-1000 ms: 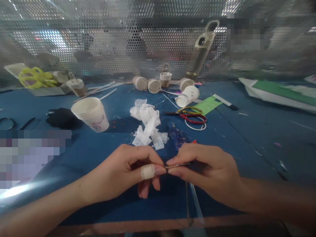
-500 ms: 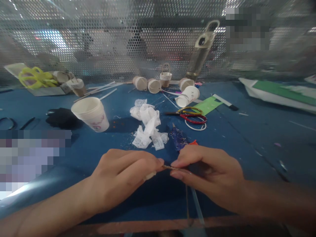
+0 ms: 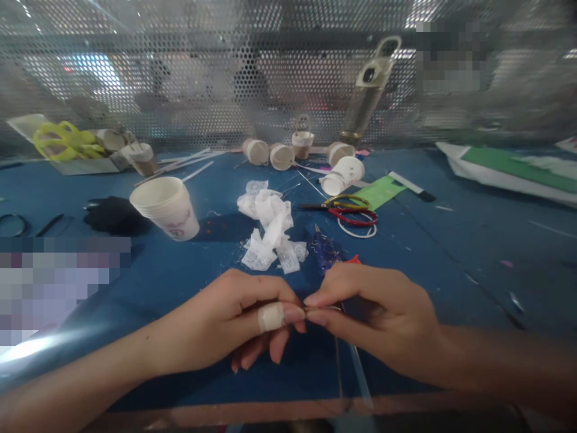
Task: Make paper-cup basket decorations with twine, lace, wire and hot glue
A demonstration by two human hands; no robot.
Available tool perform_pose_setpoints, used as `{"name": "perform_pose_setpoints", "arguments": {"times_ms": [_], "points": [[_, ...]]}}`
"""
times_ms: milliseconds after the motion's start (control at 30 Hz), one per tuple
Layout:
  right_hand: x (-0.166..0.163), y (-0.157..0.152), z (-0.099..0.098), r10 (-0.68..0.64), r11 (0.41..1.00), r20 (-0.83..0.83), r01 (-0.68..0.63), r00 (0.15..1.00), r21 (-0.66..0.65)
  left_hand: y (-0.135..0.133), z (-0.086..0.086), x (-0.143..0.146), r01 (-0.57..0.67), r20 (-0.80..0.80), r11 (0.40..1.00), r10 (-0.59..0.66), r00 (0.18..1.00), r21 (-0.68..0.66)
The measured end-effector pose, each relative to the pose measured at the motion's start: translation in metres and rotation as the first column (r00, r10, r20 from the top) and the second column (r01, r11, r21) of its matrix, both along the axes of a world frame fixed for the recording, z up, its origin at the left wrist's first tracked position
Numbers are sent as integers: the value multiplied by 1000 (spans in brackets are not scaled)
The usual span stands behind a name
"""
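Note:
My left hand, with a pale bandage round its thumb, is closed in a pinch on a short length of thin brown twine. Opposite it, fingertips nearly touching, my right hand pinches the same twine between thumb and forefinger. Most of the piece is hidden by the fingers. A thin brown strand hangs below the right hand, beside a pale translucent strip. Just beyond that hand lies a dark blue glue gun. Crumpled white lace ribbon lies ahead of both hands.
White paper cups stand nested at left; another cup lies tipped over. Scissors with red and yellow handles rest near green paper. Small twine-wrapped cups line the back by a perforated metal screen and a bottle.
My left hand has rolled over so its bandaged thumb now shows on the near side, with its lower fingers visible beneath. My fingertips have drawn closer together, and less twine shows between them.

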State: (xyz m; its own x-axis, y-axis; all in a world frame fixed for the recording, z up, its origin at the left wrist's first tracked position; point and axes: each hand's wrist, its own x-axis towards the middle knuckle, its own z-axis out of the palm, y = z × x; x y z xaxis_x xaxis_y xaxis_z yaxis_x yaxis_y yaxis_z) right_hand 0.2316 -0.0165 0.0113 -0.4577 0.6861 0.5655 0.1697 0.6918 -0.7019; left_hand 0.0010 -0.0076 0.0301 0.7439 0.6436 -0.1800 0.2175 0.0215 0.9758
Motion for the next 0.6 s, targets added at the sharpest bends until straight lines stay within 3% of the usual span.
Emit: {"name": "perform_pose_setpoints", "arguments": {"times_ms": [200, 333, 433, 600], "points": [[-3, -3, 4, -75, 996, -9, 74, 997, -43, -4, -2, 3, -91, 56, 993, 88, 995, 68], [-2, -3, 2, -77, 996, -14, 77, 997, -45, -3, -3, 3, -114, 20, 943, 113, 993, 314], [-1, -2, 0, -35, 999, -36, 34, 999, -22, -3, -5, 3, -107, 0, 806, 132, 991, 582], [-1, -2, 0, -42, 999, -36, 43, 998, 13, -4, -11, 0, -99, -1, 427, 229, 974, 899]]}}
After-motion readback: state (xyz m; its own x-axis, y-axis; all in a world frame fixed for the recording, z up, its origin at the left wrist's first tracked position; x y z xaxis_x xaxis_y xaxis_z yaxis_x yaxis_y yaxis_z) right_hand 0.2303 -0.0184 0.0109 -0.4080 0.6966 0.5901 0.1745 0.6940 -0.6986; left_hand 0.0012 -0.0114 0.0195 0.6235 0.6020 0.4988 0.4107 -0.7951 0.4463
